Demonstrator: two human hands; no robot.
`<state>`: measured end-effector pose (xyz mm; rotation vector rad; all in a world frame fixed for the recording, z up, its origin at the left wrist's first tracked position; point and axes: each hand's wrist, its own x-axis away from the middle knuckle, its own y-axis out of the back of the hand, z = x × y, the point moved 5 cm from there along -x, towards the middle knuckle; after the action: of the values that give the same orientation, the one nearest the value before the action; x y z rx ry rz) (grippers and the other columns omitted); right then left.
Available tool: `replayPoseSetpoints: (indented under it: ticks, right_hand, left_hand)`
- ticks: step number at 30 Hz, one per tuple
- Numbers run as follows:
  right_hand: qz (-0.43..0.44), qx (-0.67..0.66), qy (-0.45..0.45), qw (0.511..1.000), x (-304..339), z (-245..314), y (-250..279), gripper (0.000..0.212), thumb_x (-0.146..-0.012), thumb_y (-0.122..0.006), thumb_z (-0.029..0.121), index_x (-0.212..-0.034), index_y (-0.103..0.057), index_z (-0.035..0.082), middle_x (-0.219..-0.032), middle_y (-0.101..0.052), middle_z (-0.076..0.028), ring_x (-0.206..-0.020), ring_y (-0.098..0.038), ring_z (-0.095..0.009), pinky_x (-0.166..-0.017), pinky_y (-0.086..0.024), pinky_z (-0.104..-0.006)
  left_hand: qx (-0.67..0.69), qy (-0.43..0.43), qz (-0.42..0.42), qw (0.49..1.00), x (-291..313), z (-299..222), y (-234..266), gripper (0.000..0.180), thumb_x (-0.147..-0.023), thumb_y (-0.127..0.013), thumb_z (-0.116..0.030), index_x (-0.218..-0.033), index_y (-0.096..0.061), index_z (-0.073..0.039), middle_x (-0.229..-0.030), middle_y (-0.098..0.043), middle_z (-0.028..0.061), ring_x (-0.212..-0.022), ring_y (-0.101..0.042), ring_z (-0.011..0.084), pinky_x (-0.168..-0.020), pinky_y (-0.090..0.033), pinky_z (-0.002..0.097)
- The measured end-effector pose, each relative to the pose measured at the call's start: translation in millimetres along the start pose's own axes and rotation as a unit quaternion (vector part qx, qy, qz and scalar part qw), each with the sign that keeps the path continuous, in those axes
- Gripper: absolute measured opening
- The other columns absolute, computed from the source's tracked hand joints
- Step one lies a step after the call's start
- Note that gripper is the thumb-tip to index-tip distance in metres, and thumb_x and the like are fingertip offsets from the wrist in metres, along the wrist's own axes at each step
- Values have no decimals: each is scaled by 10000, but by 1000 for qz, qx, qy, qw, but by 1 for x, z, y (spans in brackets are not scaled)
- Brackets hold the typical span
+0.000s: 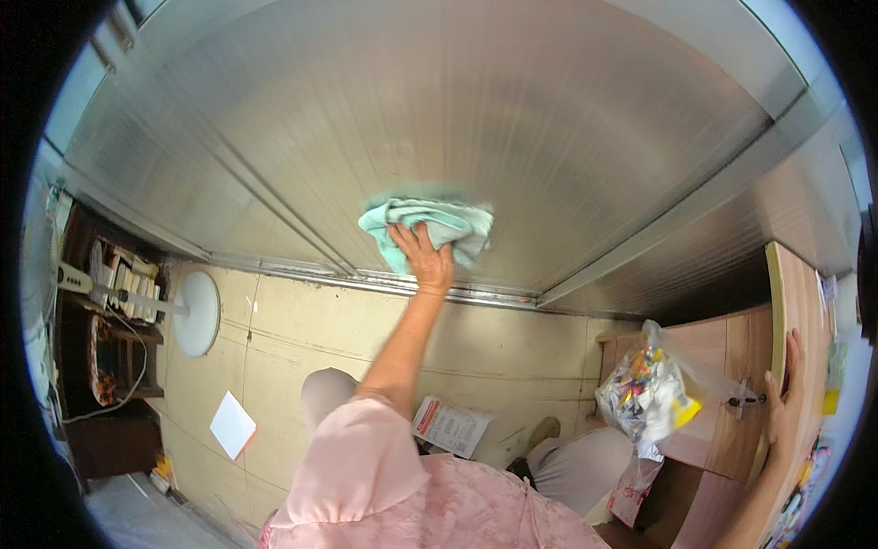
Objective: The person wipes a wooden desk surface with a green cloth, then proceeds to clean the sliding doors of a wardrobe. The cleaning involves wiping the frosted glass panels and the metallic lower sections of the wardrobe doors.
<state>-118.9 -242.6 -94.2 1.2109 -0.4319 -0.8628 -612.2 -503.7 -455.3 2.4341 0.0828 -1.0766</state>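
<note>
Head view, only one we've got. What's the left grip [432, 267] doing?

Grasping a bunched mint-green cloth [465, 224], fingers spread over the folds, pressed against a big ribbed panel [549, 119]. It's pretty low, just above the metal track [485, 295]. Cloth's right side is kinda blurry tbh.

And the right grip [784, 409]?

Way off to the right, resting along a pale wooden board [802, 293]. Can't tell if it's clenched on the edge or just leaning there.

What's that mess beside it?

Clear plastic bag [640, 389] with colourful bits in it, right in front of a wooden cabinet [720, 444].

Floor [512, 366]?

Red-and-white packet [450, 428] between the person's knees, plus a white sheet [232, 425] and a round white base [198, 316] over left.
</note>
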Motion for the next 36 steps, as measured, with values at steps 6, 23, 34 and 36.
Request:
replayPoseSetpoints:
  ticks: [6, 23, 34, 36]
  right_hand:
    - [2, -5, 2, 1000, 0, -6, 1, 671, -880, -612, 283, -1456, -367, 40, -1542, -291, -145, -1434, -251, -289, -1170, -195, -412]
    - [-1, -87, 33, 996, -3, -19, -4, 691, -822, -608, 111, -1462, -355, 48, -1557, -261, -123, -1437, -248, -277, -1174, -180, -402]
    - [-30, -78, 63, 994, 3, -43, -5, 682, -775, -590, 48, -1429, -397, 39, -1536, -284, -137, -1428, -260, -286, -1177, -192, -402]
    - [-40, -77, 68, 994, 3, -42, -7, 692, -756, -587, 6, -1423, -403, 41, -1532, -288, -140, -1426, -263, -286, -1176, -206, -399]
  left_hand:
    - [536, 601, -238, 543, 81, 12, -109, 743, -981, -332, -579, -1507, -193, -74, -1533, -271, 125, -1367, -336, 275, -1137, -260, 395]
    - [371, 460, -378, 712, -124, 151, 107, 473, -1005, -329, -442, -1227, -485, -54, -1243, -541, 105, -1144, -526, 265, -970, -434, 416]
    - [-59, -262, -143, 953, -274, -96, 182, 684, -917, -575, -217, -1513, -248, -145, -1574, -79, 235, -1444, -38, 458, -1153, -112, 554]
    - [-58, -158, -215, 962, -300, -66, 208, 670, -931, -555, -241, -1515, -243, -138, -1575, -84, 227, -1443, -29, 459, -1153, -115, 552]
